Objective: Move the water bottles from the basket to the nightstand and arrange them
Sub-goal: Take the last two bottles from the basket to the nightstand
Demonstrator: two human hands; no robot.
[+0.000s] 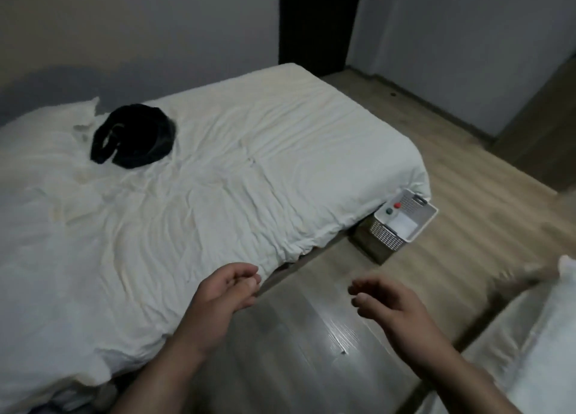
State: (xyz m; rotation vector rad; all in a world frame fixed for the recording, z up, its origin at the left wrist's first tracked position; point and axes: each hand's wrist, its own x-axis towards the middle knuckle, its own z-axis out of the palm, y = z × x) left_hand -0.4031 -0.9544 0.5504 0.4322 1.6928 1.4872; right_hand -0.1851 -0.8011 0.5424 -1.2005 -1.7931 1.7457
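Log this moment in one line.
left hand: empty, fingers loose | right hand: empty, fingers loose | basket: floor by bed corner, red cap and green cap inside

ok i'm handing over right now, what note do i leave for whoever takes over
Hands: left hand and right hand both empty, fingers loosely curled, held out in front.
Things: white basket stands at the foot corner of the bed; a red cap and a dark green cap show inside it.
Done: no bottle out yet.
Left: carry the bottles to the nightstand, not clearly in view, and arrange them.
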